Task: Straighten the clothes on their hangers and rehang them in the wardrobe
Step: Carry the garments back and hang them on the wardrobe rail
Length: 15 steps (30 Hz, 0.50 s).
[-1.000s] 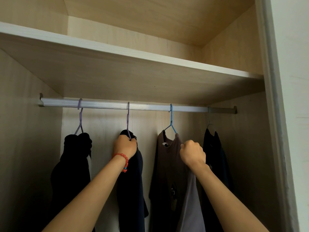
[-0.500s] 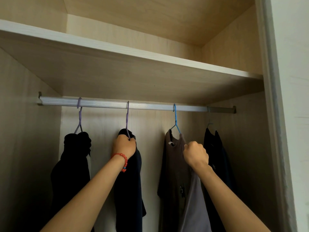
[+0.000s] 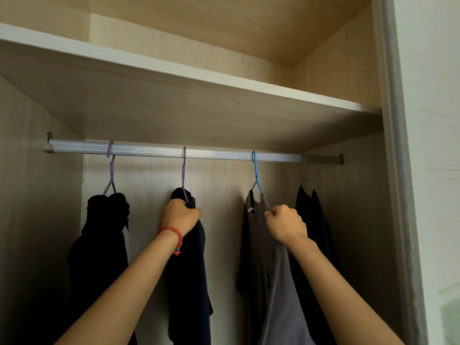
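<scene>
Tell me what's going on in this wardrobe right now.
A person is sorting clothes hung on the rail. The left hand grips a dark garment at its purple hanger; the right hand holds the grey-brown shirt on the blue hanger. All four hangers are hooked on the rail.

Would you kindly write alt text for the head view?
Left hand grips a dark garment on a purple hanger; right hand grips a brown shirt on a blue hanger. Both hangers hook over a wardrobe rail among other dark clothes.
</scene>
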Each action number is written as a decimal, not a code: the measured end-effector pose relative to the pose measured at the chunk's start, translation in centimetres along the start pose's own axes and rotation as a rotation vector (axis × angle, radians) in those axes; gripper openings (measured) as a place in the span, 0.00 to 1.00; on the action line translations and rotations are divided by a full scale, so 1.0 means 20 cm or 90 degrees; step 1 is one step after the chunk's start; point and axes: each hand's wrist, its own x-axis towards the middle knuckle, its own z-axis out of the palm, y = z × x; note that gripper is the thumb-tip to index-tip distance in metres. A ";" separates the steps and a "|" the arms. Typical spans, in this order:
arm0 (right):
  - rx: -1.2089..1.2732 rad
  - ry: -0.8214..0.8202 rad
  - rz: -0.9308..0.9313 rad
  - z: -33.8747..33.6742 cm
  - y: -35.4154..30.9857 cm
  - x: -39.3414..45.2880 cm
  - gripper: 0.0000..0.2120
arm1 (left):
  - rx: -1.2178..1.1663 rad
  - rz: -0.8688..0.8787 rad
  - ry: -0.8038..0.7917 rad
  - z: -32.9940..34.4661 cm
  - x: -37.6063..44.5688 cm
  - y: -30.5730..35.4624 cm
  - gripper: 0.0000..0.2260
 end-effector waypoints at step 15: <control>-0.126 0.619 -0.154 -0.34 0.50 -0.27 0.16 | 0.091 0.110 0.104 0.13 -0.33 -0.09 0.34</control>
